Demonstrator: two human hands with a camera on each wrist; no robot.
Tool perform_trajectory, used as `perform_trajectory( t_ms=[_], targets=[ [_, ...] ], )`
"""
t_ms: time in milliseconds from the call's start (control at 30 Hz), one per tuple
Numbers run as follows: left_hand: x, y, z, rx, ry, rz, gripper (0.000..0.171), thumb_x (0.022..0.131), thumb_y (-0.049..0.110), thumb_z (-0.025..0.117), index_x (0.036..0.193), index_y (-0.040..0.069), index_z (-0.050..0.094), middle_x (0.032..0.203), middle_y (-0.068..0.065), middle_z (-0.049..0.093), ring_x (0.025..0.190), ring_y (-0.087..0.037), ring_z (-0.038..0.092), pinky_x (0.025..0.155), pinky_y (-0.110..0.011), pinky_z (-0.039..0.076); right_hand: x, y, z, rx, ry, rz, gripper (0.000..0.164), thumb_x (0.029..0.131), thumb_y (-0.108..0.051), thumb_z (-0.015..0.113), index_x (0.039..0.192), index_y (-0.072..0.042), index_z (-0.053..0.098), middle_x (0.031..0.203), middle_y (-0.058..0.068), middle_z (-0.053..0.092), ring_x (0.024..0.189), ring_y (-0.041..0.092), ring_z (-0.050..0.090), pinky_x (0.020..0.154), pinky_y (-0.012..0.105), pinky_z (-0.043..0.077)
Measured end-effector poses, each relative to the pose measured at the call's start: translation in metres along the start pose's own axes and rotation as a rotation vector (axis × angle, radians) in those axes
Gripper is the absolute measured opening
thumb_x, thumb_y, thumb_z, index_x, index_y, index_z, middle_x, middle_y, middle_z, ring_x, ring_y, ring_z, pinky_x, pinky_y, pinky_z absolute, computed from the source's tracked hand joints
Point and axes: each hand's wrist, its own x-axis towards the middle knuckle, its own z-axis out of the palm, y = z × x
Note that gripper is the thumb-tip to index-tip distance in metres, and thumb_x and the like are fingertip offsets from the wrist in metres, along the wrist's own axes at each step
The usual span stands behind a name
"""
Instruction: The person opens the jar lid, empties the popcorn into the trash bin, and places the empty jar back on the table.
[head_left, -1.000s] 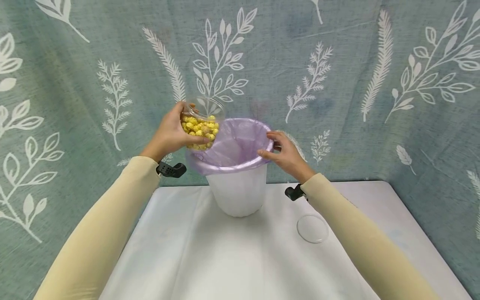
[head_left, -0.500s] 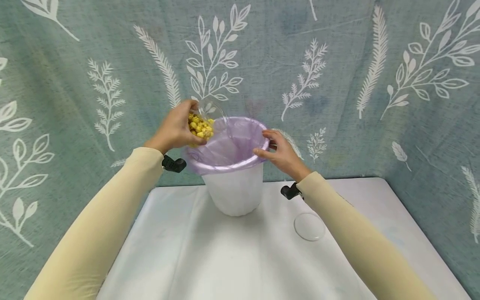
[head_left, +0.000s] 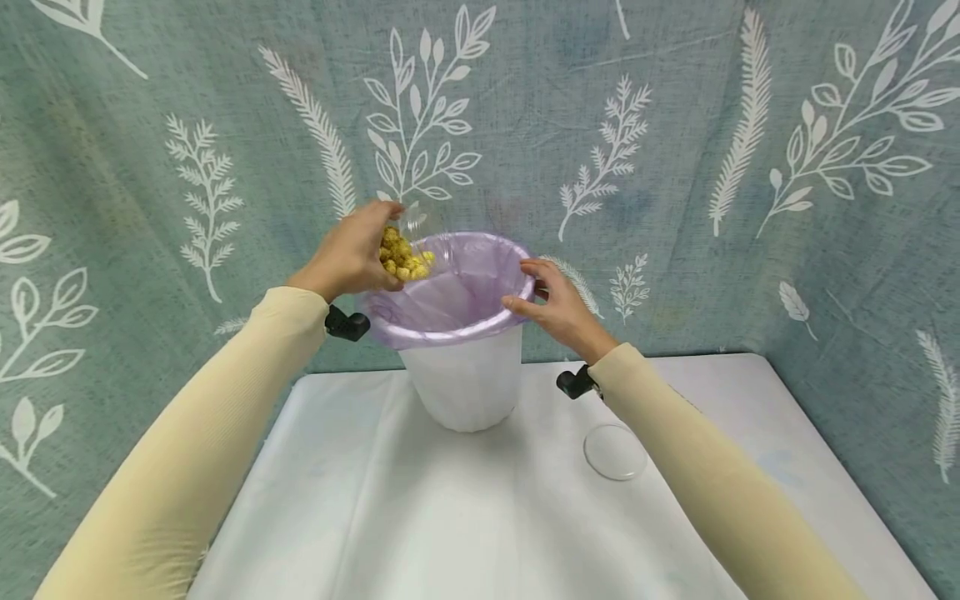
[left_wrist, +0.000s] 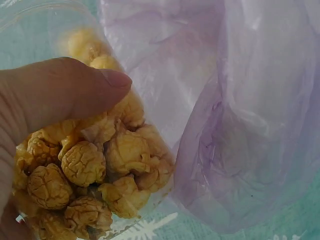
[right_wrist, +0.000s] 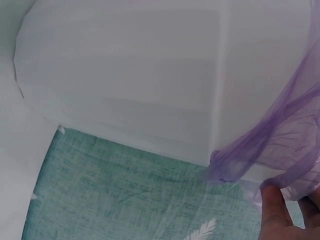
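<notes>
In my left hand point(head_left: 348, 258) I grip a clear plastic jar point(head_left: 426, 227) holding yellow popcorn point(head_left: 405, 257). It is tipped to the right, its mouth over the left part of a white trash can point(head_left: 465, 383). A purple trash bag point(head_left: 468, 292) lines the can and folds over its rim. The left wrist view shows my thumb point(left_wrist: 75, 92) across the jar's side, popcorn point(left_wrist: 82, 162) behind the plastic. My right hand point(head_left: 561, 310) holds the can's right rim through the bag; in the right wrist view its fingers point(right_wrist: 274, 207) touch the purple film point(right_wrist: 295, 140).
A round clear lid point(head_left: 615, 452) lies on the white-covered table point(head_left: 442, 517), right of the can and near my right forearm. Behind the table hangs a green curtain point(head_left: 510, 167) with white leaf prints, close to the can.
My left hand has tipped the jar further to the right, and the popcorn has shifted toward its mouth. My right hand stays on the rim. The whole view has shifted slightly.
</notes>
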Motion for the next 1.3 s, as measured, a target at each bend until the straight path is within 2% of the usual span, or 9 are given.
perform_trajectory(
  t_ms=[233,533,700,867,1300],
  targets=[
    [0.003,0.0,0.001,0.07,-0.016,0.021,0.11,0.057,0.017,0.095,0.149,0.007,0.035,0.145,-0.015,0.045,0.128,-0.04,0.045,0.106,-0.058,0.038,-0.002,0.001,0.0,0.02,0.003,0.007,0.078,0.091,-0.039,0.071,0.152,-0.008,0.035,0.157,0.005,0.029,0.141,0.031,0.036,0.114,0.046,0.033],
    [0.004,0.0,0.002,0.124,-0.037,0.041,0.108,0.059,0.017,0.094,0.15,0.01,0.036,0.147,-0.015,0.045,0.132,-0.041,0.042,0.109,-0.06,0.032,-0.001,0.0,0.0,0.036,-0.008,0.022,0.078,0.092,-0.037,0.071,0.153,-0.008,0.033,0.159,0.006,0.027,0.142,0.033,0.033,0.115,0.047,0.031],
    [0.004,0.0,0.003,0.151,-0.027,0.064,0.105,0.057,0.017,0.095,0.147,0.009,0.039,0.142,-0.014,0.049,0.131,-0.04,0.044,0.112,-0.058,0.028,-0.006,-0.014,-0.001,0.043,-0.017,0.032,0.073,0.094,-0.027,0.07,0.153,-0.004,0.032,0.159,0.013,0.026,0.142,0.038,0.032,0.115,0.05,0.03],
    [0.003,0.003,0.002,0.157,-0.032,0.08,0.102,0.058,0.015,0.094,0.145,0.008,0.041,0.146,-0.013,0.047,0.134,-0.039,0.041,0.113,-0.059,0.027,-0.017,-0.036,-0.002,0.039,-0.024,0.021,0.069,0.095,-0.02,0.067,0.151,0.001,0.032,0.157,0.018,0.027,0.141,0.04,0.033,0.115,0.051,0.03],
    [0.003,0.008,0.0,0.234,-0.058,0.124,0.104,0.059,0.013,0.092,0.148,0.01,0.038,0.146,-0.013,0.046,0.139,-0.04,0.035,0.113,-0.062,0.023,-0.018,-0.037,-0.003,0.04,-0.027,0.028,0.07,0.095,-0.021,0.068,0.151,0.0,0.033,0.158,0.017,0.027,0.141,0.039,0.033,0.115,0.048,0.031]
  ],
)
